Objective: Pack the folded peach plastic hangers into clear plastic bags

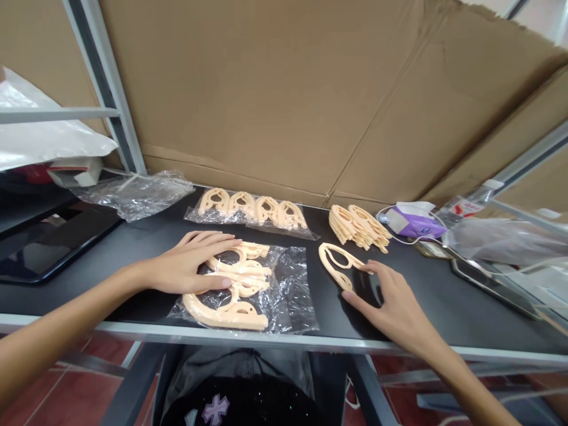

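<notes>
On a black workbench (461, 313) before cardboard sheeting (266, 89), a left hand (189, 263) lies flat, fingers spread, on peach plastic hangers (226, 316) in a clear bag (297, 296), while to the right, a right hand (390, 299) spans a loose hanger (332, 263), its grip unclear, near a far stack (359, 228).

You can read no word in this view. The purple and white packet (415, 220) on the counter (444, 319) has small print, but it is too blurred for you. The red and white label (465, 207) near it is also too small. On the black garment (248, 402) below, you see only a lilac cross (215, 409), without letters.
</notes>
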Demonstrator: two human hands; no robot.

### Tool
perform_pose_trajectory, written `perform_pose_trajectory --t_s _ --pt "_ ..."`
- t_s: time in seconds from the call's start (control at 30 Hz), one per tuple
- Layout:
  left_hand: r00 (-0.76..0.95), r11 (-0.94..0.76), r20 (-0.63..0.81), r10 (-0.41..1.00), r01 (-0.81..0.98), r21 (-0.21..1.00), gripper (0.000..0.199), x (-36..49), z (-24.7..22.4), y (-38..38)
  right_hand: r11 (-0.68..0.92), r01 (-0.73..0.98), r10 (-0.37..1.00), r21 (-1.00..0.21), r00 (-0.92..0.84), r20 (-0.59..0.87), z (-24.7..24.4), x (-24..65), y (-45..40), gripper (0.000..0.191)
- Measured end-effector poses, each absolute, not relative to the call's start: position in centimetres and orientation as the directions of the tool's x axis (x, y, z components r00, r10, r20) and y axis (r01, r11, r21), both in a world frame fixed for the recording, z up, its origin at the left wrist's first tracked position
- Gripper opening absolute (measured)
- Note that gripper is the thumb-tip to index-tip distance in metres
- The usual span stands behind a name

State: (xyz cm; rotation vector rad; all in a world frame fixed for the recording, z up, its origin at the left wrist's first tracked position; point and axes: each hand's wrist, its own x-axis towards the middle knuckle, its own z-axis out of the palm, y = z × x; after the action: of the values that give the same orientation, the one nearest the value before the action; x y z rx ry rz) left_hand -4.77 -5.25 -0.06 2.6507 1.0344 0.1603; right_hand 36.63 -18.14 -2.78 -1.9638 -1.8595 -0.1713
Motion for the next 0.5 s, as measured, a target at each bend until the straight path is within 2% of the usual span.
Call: perform_pose_trajectory --t_s 0.1,0.17,0.27,0.37,0.5 --pt "0.741 -0.703 -0.015 0.672 0.644 0.302 0.083 -4.8 -0.1 -5.1 -0.038 0.942 0.952 -0.334 0.136 0.275 -2.4 37.9 -17.5 0.075" --pt "0.743 -0.705 -0.025 0.669 0.644 0.297 0.083 -4.9 -0.1 -5.1 -0.035 0.931 0.968 -0.363 0.122 0.219 -2.1 38.3 -16.7 0.080" --pt "0.747 -0.711 -0.016 0.665 0.639 0.293 0.082 -4.9 0.0 -5.2 -0.013 0.934 0.976 -0.358 0.089 0.197 -1.8 38.2 -16.1 0.071" --pt "0.745 -0.711 -0.008 0.667 0.640 0.292 0.081 -4.8 0.0 -5.2 0.042 0.949 0.966 -0.312 0.041 0.255 -2.0 38.0 -16.4 0.059" --pt "0.749 -0.714 -0.003 0.663 0.634 0.298 0.080 -4.8 0.0 -5.1 0.096 0.967 0.966 -0.237 -0.034 0.255 -2.2 38.2 -16.5 0.058"
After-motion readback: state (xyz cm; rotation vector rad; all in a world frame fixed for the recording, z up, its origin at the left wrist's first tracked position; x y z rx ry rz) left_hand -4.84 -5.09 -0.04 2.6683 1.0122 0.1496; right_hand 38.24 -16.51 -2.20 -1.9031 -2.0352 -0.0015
